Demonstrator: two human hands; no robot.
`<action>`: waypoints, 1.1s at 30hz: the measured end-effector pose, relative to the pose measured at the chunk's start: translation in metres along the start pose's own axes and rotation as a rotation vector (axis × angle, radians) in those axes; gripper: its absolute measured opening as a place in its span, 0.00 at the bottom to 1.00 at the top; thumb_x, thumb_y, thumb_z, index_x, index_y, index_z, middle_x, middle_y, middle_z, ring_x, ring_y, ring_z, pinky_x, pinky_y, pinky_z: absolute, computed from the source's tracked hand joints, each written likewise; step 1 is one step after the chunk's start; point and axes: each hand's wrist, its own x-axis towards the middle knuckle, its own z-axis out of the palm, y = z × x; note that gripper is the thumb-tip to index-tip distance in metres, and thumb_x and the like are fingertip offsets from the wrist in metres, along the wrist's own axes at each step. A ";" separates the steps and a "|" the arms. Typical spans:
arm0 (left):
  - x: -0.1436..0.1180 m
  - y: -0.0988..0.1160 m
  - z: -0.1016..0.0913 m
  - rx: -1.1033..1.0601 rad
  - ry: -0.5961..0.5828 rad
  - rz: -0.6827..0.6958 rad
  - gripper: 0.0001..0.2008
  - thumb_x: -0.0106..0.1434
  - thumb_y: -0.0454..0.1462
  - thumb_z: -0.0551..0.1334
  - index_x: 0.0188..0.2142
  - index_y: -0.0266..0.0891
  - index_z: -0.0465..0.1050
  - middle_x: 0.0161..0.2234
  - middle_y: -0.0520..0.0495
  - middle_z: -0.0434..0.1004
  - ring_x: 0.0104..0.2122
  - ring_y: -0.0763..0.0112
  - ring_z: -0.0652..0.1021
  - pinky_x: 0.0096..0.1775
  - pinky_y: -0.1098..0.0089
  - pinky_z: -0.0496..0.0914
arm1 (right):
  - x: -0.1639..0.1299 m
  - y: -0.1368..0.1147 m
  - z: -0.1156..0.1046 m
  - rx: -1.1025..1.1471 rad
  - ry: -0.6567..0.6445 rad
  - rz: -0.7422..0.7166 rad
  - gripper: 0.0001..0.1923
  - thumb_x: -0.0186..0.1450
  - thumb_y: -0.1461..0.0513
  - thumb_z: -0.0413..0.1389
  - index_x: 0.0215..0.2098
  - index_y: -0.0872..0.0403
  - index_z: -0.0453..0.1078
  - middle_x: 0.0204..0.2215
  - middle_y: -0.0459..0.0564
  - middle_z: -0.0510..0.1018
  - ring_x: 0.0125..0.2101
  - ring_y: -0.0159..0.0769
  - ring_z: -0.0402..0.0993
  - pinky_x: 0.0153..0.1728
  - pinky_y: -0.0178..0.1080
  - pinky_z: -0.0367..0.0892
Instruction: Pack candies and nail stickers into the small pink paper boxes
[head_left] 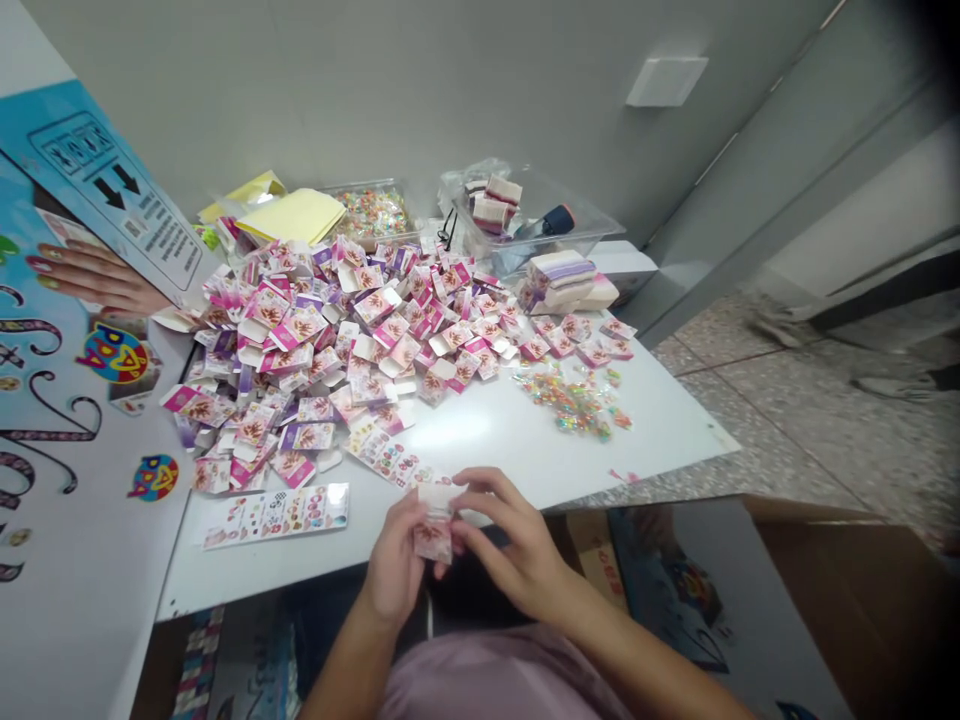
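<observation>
Hands at near worktop (675,420) edge: left hand (394,570) and right hand (517,555) both pinching one small box (433,535), flap open. Far behind, big pile (352,330) of boxes; sticker sheet (276,513) near left, unpacked.

Small box (433,525) between the hands looks like glossy printed card, same as the pile of boxes (352,335) mid-frame. White table (487,425) is smooth, semi-gloss, with glare at centre. Upper-centre tub (592,228) is clear plastic; floor (810,420) at right is speckled stone.
</observation>
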 end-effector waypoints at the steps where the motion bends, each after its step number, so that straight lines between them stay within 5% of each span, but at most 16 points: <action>1: 0.001 0.001 0.000 0.016 0.016 -0.003 0.13 0.58 0.44 0.62 0.33 0.34 0.72 0.23 0.48 0.72 0.22 0.70 0.73 0.16 0.76 0.60 | -0.001 -0.001 0.002 -0.025 -0.004 -0.025 0.15 0.69 0.68 0.52 0.51 0.48 0.68 0.51 0.55 0.68 0.49 0.39 0.68 0.49 0.44 0.69; 7: 0.008 -0.001 -0.001 0.052 0.127 0.006 0.11 0.56 0.40 0.63 0.25 0.34 0.71 0.20 0.51 0.70 0.20 0.73 0.71 0.19 0.74 0.67 | 0.003 -0.001 0.011 -0.136 -0.114 -0.083 0.19 0.68 0.66 0.53 0.57 0.49 0.65 0.57 0.59 0.68 0.51 0.47 0.62 0.51 0.53 0.65; 10: 0.009 -0.004 0.000 -0.068 0.175 -0.100 0.17 0.56 0.48 0.64 0.30 0.34 0.73 0.21 0.51 0.70 0.19 0.74 0.69 0.17 0.75 0.62 | 0.003 0.005 0.016 -0.083 -0.069 -0.046 0.15 0.69 0.68 0.49 0.52 0.50 0.66 0.43 0.56 0.73 0.43 0.43 0.65 0.44 0.49 0.67; 13: 0.006 -0.005 0.002 -0.175 0.206 -0.169 0.27 0.58 0.58 0.60 0.37 0.34 0.72 0.24 0.50 0.72 0.18 0.77 0.68 0.16 0.78 0.54 | 0.001 0.008 0.021 -0.101 -0.093 -0.062 0.17 0.68 0.68 0.49 0.54 0.52 0.64 0.40 0.55 0.73 0.40 0.43 0.64 0.41 0.48 0.65; 17: 0.003 -0.009 0.002 -0.026 0.153 -0.199 0.34 0.59 0.63 0.54 0.48 0.39 0.67 0.22 0.54 0.71 0.15 0.78 0.67 0.15 0.79 0.48 | 0.002 0.010 0.023 -0.055 -0.069 0.028 0.08 0.70 0.63 0.51 0.44 0.52 0.71 0.36 0.54 0.73 0.40 0.43 0.66 0.42 0.48 0.64; 24: 0.006 -0.019 -0.001 0.239 0.078 -0.095 0.29 0.62 0.61 0.52 0.48 0.39 0.63 0.16 0.56 0.67 0.13 0.77 0.65 0.15 0.80 0.48 | 0.008 0.015 0.028 0.252 0.033 0.391 0.11 0.68 0.55 0.55 0.35 0.53 0.75 0.33 0.51 0.77 0.36 0.39 0.73 0.44 0.44 0.67; 30: 0.003 -0.014 0.001 0.288 0.069 -0.081 0.24 0.65 0.56 0.51 0.48 0.39 0.61 0.15 0.56 0.67 0.13 0.75 0.65 0.16 0.79 0.53 | 0.002 0.024 0.030 0.498 0.065 0.465 0.13 0.61 0.51 0.62 0.30 0.52 0.78 0.32 0.50 0.76 0.36 0.39 0.74 0.40 0.41 0.69; 33: 0.000 -0.009 -0.003 0.298 0.023 -0.120 0.21 0.62 0.51 0.54 0.47 0.40 0.63 0.15 0.56 0.67 0.13 0.75 0.65 0.15 0.79 0.54 | -0.011 0.021 0.032 0.435 0.095 0.389 0.13 0.64 0.51 0.60 0.30 0.49 0.80 0.32 0.50 0.75 0.36 0.39 0.73 0.41 0.44 0.69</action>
